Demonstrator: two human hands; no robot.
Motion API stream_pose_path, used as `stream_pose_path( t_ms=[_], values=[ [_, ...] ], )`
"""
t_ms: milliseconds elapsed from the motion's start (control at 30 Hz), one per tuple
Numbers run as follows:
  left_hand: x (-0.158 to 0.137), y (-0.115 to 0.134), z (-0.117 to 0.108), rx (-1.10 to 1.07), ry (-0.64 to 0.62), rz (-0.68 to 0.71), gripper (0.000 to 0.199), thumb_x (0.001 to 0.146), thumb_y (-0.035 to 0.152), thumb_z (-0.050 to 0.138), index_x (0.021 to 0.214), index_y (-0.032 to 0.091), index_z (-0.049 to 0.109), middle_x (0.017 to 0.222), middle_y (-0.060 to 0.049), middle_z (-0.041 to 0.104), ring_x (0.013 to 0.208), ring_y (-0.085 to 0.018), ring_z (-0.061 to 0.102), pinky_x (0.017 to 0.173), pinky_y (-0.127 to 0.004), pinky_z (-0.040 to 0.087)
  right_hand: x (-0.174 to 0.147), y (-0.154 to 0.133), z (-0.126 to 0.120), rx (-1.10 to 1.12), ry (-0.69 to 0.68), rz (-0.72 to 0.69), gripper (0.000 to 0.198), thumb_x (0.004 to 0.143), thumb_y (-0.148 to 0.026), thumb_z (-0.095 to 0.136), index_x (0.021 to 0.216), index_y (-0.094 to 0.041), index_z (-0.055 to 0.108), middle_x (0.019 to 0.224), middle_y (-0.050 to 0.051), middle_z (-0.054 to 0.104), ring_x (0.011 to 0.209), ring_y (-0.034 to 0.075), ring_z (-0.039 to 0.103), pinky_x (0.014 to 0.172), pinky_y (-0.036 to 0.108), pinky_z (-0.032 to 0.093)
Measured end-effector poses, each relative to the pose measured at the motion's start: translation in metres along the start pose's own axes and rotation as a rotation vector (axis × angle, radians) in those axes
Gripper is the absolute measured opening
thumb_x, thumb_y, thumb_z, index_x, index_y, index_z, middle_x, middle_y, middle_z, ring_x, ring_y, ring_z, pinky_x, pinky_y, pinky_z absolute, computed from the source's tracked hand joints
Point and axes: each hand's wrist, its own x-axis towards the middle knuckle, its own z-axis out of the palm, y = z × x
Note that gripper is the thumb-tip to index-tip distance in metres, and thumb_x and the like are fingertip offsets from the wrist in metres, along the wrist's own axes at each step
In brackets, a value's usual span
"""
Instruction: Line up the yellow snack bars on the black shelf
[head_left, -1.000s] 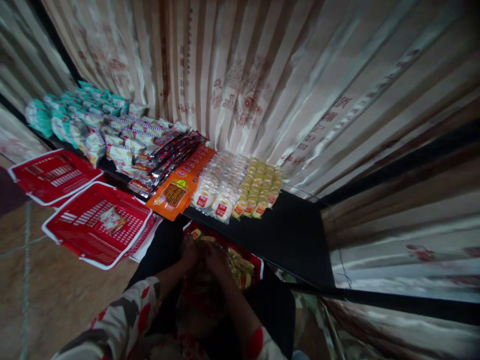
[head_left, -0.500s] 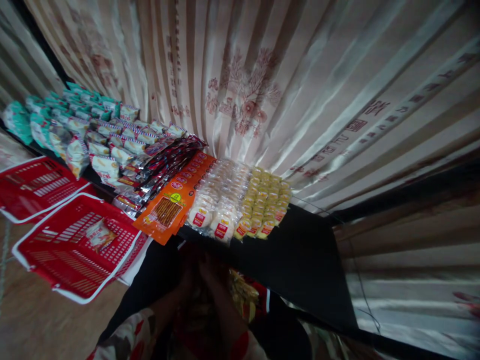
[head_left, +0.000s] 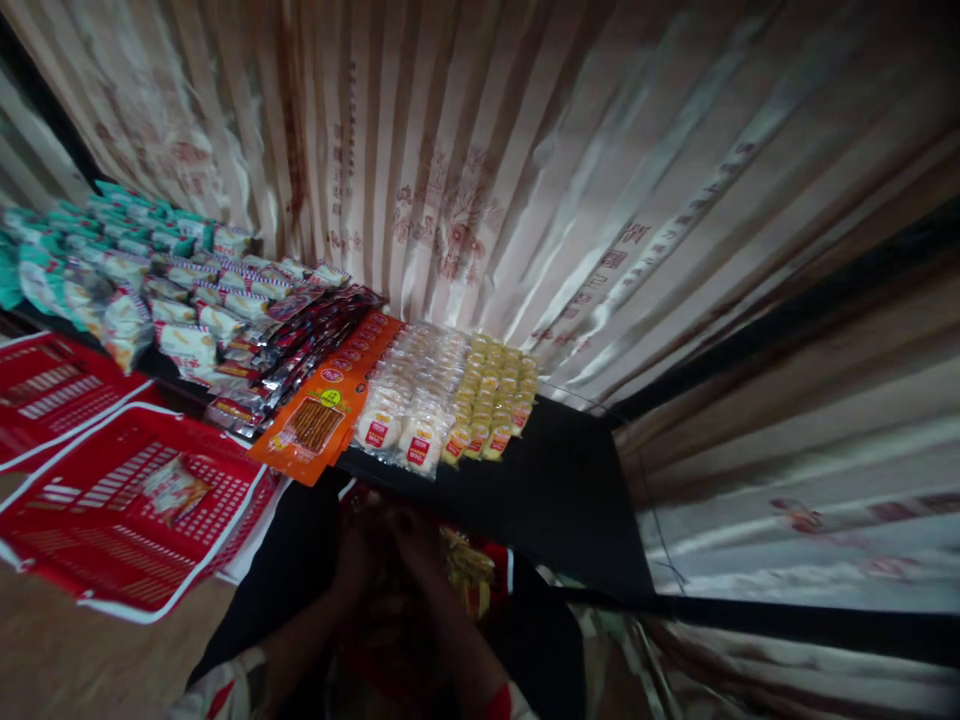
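Observation:
In deep shadow between my knees, my left hand (head_left: 361,530) and my right hand (head_left: 405,528) are close together, over a red basket whose white-edged side shows. Their fingers are too dark to make out, and so is anything they hold. Just right of my right hand, several yellowish packets (head_left: 469,575) lie in that basket. Beyond my hands, on a black table (head_left: 570,490), rest an orange bag of stick snacks (head_left: 315,425), rows of clear-wrapped white round snacks (head_left: 416,385) and rows of small yellow packets (head_left: 491,395).
Left along the table are dark red foil packets (head_left: 300,345), white packets (head_left: 187,340) and green packets (head_left: 45,270). Below stand two red shopping baskets, the nearer basket (head_left: 97,550) holding one snack packet (head_left: 172,490). A pleated curtain (head_left: 450,120) hangs behind the table.
The view has shifted, so the table and its snacks sit further left. My hands have come slightly higher in view and remain close together. The snack rows look unchanged.

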Motion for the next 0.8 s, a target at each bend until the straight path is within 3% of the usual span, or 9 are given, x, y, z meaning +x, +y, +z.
stream_pose_path(
  t_ms=[67,167,333,433,567,800],
  values=[
    [-0.007,0.000,-0.005,0.217,-0.029,0.062,0.033,0.069,0.013,0.055,0.101,0.018,0.063,0.104,-0.009,0.062,0.106,-0.026,0.055,0.095,-0.042,0.042,-0.011,0.003,-0.006,0.033,0.018,-0.019,0.028,0.080,-0.030,0.053,0.105,-0.021,0.063,0.109,0.007,0.066,0.106,0.021,0.059,0.095,0.033,0.042],
    [-0.020,0.003,-0.007,0.366,-0.104,0.184,0.032,0.074,0.010,0.047,0.100,0.019,0.063,0.098,-0.008,0.060,0.098,-0.023,0.056,0.090,-0.040,0.045,-0.029,0.009,-0.018,0.056,0.057,-0.001,0.023,0.075,-0.028,0.057,0.097,-0.021,0.063,0.103,0.006,0.067,0.099,0.022,0.062,0.089,0.034,0.046],
    [-0.039,0.025,-0.011,0.408,-0.214,0.427,0.024,0.083,0.016,0.040,0.091,0.019,0.063,0.094,-0.008,0.058,0.092,-0.021,0.055,0.085,-0.037,0.046,-0.059,0.012,-0.048,0.045,0.065,-0.047,0.019,0.076,-0.026,0.055,0.092,-0.020,0.063,0.089,0.005,0.069,0.086,0.021,0.065,0.078,0.031,0.048],
    [-0.045,0.043,-0.013,0.429,-0.340,0.556,0.024,0.083,0.014,0.039,0.089,0.018,0.062,0.094,-0.008,0.056,0.090,-0.020,0.053,0.082,-0.033,0.045,-0.074,0.012,-0.069,-0.003,0.023,-0.101,0.026,0.075,-0.025,0.056,0.100,-0.023,0.063,0.092,0.004,0.070,0.087,0.021,0.065,0.079,0.031,0.047],
    [-0.046,0.066,-0.011,0.454,-0.491,0.708,0.021,0.079,0.011,0.044,0.088,0.018,0.061,0.095,-0.007,0.053,0.091,-0.018,0.050,0.081,-0.029,0.044,-0.087,0.008,-0.092,-0.101,0.017,-0.185,0.022,0.075,-0.028,0.059,0.093,-0.024,0.069,0.094,0.006,0.070,0.092,0.024,0.064,0.082,0.032,0.046],
    [-0.042,0.120,0.010,0.517,-0.565,0.915,0.020,0.087,0.020,0.042,0.093,0.020,0.061,0.102,-0.005,0.052,0.096,-0.017,0.048,0.083,-0.028,0.044,-0.092,0.008,-0.128,0.046,0.137,-0.245,0.030,0.073,-0.029,0.059,0.101,-0.024,0.069,0.095,0.005,0.069,0.086,0.021,0.063,0.081,0.032,0.048]
  ],
)
